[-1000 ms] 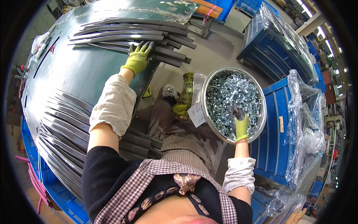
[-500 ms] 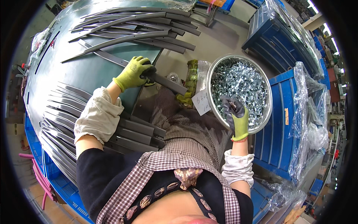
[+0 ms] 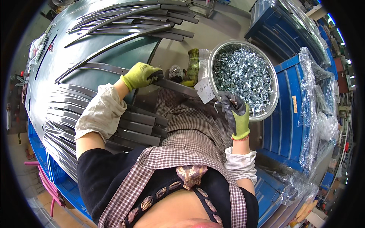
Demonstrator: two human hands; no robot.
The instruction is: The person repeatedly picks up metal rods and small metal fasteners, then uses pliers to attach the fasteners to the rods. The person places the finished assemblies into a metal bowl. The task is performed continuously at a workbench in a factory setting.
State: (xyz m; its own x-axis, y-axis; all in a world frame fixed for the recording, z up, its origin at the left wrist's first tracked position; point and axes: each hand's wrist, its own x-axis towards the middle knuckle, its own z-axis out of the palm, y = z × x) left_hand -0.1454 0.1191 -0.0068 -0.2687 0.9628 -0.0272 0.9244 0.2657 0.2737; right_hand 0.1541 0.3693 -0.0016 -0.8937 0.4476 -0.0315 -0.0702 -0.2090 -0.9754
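Observation:
My left hand, in a yellow-green glove with dark palm, is closed round a long dark grey metal strip. One end of the strip juts out to the right over my lap; the rest runs left across the table. My right hand, gloved alike, is at the near rim of a round metal bowl. Its fingers are pinched on a small shiny metal clip. A heap of small silvery metal clips fills the bowl.
Several dark strips lie at the table's far side, and more are stacked at its near left. The green tabletop ends left of the bowl. A handwritten paper hangs by the bowl. Blue metal bins stand right.
My right hand has drawn back from over the heap to the bowl's near rim, a clip now showing at its fingertips. The left hand's strip lies turned a little flatter.

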